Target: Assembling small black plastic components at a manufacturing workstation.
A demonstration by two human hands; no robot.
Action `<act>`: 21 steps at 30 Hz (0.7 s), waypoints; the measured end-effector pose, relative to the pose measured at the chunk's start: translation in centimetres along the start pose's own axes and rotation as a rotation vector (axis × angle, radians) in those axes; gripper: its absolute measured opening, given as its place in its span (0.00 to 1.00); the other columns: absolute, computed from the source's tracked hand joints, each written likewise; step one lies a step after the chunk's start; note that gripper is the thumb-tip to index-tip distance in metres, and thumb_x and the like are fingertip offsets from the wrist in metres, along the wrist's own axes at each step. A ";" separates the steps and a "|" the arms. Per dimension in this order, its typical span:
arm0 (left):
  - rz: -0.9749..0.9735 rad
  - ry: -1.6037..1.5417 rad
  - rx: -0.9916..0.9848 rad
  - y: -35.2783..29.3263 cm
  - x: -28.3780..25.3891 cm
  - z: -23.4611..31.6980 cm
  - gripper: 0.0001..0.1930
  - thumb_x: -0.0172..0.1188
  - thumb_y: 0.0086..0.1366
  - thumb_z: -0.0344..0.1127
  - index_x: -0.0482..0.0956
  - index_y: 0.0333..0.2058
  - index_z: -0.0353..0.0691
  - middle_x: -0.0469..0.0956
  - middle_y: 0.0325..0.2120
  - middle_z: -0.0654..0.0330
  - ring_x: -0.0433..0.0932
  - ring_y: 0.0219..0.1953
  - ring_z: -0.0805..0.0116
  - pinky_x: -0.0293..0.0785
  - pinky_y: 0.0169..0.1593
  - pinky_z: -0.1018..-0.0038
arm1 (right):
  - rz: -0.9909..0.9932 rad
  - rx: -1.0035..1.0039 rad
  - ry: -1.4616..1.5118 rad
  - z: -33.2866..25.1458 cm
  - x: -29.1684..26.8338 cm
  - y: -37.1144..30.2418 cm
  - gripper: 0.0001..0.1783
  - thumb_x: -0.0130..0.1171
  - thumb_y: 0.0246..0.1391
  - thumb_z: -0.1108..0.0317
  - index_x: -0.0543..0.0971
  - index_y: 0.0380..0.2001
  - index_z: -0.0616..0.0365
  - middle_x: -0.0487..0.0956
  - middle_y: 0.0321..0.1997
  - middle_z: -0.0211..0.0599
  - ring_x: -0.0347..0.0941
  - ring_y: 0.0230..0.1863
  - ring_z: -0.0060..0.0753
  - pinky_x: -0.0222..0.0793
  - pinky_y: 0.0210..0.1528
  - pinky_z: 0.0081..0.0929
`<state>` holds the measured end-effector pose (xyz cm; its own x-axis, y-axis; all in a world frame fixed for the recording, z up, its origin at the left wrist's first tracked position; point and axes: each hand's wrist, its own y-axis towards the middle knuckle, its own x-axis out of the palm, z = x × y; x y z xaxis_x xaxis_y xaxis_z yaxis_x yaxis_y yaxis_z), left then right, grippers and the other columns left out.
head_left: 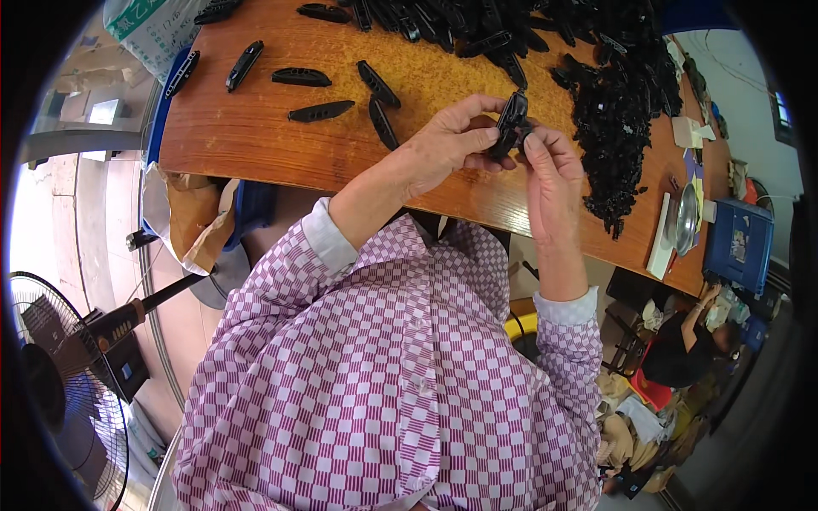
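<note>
My left hand point(452, 143) grips a long, glossy black plastic part point(512, 112) and holds it tilted nearly upright above the table's near edge. Fingers and thumb of my right hand point(552, 170) are pinched together at the right side of that part. A small dark piece seems to sit between them, mostly hidden by the fingertips. Similar black parts lie loose to the left, among them one with a row of openings point(321, 111) and a curved one point(301, 77). Right of my hands spreads a heap of small black pieces point(609, 128).
A big pile of long black parts point(417, 19) covers the table's far side. At the right end of the wooden table point(230, 145) stands a metal bowl point(684, 220). A paper-lined bin point(200, 213) and a fan point(64, 358) are at left. Another person point(682, 349) sits at far right.
</note>
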<state>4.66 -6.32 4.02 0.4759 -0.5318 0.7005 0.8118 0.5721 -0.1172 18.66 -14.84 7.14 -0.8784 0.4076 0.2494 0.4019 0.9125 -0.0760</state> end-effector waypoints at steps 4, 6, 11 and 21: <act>0.003 0.112 -0.007 0.3 -1.4 -0.6 0.17 0.49 0.68 0.31 0.68 0.54 0.35 0.78 0.34 0.59 0.79 0.32 0.73 0.77 0.37 0.79 | -0.114 -0.283 -0.713 -2.8 -1.0 0.5 0.03 0.57 0.55 0.78 0.75 0.33 0.62 0.75 0.36 0.31 0.71 0.36 0.25 0.66 0.40 0.21; -0.025 0.269 -0.024 0.2 -1.2 0.0 0.16 0.51 0.68 0.32 0.71 0.53 0.36 0.77 0.36 0.64 0.78 0.33 0.77 0.74 0.35 0.81 | -0.418 -0.445 -1.119 -4.6 -0.8 0.7 0.05 0.58 0.51 0.80 0.74 0.33 0.63 0.72 0.33 0.34 0.70 0.32 0.30 0.66 0.34 0.21; -0.088 0.459 -0.015 0.7 -0.7 -0.2 0.15 0.50 0.69 0.32 0.72 0.51 0.34 0.78 0.34 0.64 0.78 0.32 0.78 0.73 0.33 0.82 | -0.568 -0.402 -1.177 -5.9 -1.4 1.3 0.08 0.59 0.49 0.79 0.74 0.34 0.62 0.70 0.34 0.39 0.72 0.33 0.40 0.67 0.33 0.31; -0.022 0.476 -0.028 1.1 0.1 -1.2 0.14 0.50 0.66 0.27 0.71 0.49 0.31 0.77 0.29 0.61 0.77 0.26 0.76 0.74 0.31 0.80 | -0.523 -0.386 -1.117 -3.6 -2.9 1.7 0.08 0.61 0.47 0.79 0.75 0.32 0.60 0.69 0.32 0.33 0.70 0.32 0.28 0.66 0.32 0.23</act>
<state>6.02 -6.53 3.09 0.5554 -0.7744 0.3031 0.8291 0.5439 -0.1297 22.84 -14.61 9.73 -0.6169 -0.0151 -0.7869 -0.1691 0.9790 0.1138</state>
